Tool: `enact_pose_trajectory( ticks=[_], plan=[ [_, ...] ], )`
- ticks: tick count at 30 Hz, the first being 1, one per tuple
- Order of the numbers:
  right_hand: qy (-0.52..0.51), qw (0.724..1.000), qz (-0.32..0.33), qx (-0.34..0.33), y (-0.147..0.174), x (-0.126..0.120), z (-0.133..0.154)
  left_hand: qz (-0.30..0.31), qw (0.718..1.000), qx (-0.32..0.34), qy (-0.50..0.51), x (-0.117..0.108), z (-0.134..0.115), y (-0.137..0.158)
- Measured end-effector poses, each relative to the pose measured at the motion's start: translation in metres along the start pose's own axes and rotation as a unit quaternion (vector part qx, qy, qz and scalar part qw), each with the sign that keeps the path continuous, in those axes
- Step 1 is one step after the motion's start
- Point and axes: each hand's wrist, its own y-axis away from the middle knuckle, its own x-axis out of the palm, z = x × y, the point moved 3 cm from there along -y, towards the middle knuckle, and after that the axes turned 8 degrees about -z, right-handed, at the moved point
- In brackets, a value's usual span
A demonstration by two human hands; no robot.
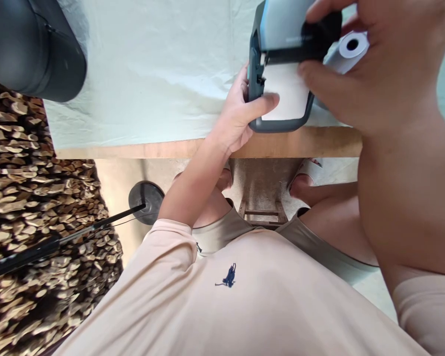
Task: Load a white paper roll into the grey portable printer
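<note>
Near the front edge of the table, my left hand (241, 111) grips the lower left side of a small thermal printer (257, 89) with a dark casing. Its thumb presses on the white paper (291, 94) lying in the printer's lower half. My right hand (352, 64) pinches the right side of the printer's grey and black lid (287, 29), thumb below and a finger above. Blur hides the exact grip on the black part. A white paper roll (352, 47) with a dark core sits just behind the right hand, partly covered by it.
A pale plastic sheet covers the table (159, 74), with a bare wooden edge (163, 148) in front. At the far left stands a dark cylindrical case (37, 49). Stacked firewood (40, 198) and a black stand with a round base (147, 195) are on the left.
</note>
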Motion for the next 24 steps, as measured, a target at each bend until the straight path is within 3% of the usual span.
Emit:
enact_pose_trajectory(
  ticks=[3, 6, 9, 16, 24],
  plan=[
    [0.017, 0.999, 0.006, -0.032, 0.004, -0.002, 0.004, 0.134, 0.987, 0.09, -0.019, 0.005, -0.005, 0.001],
    [0.021, 0.999, 0.0, -0.031, 0.004, -0.004, 0.002, 0.167, 0.979, 0.115, 0.017, 0.009, -0.008, 0.005],
    [0.019, 0.999, 0.002, -0.039, 0.003, -0.007, 0.004, 0.174, 0.976, 0.123, 0.038, 0.012, -0.01, 0.009],
    [0.051, 0.994, 0.089, -0.038, 0.006, -0.003, 0.018, 0.182, 0.973, 0.136, -0.029, 0.014, -0.01, 0.011],
    [0.035, 0.995, 0.077, -0.059, 0.004, -0.004, 0.014, 0.134, 0.984, 0.119, 0.001, 0.015, -0.011, 0.013]
  ],
)
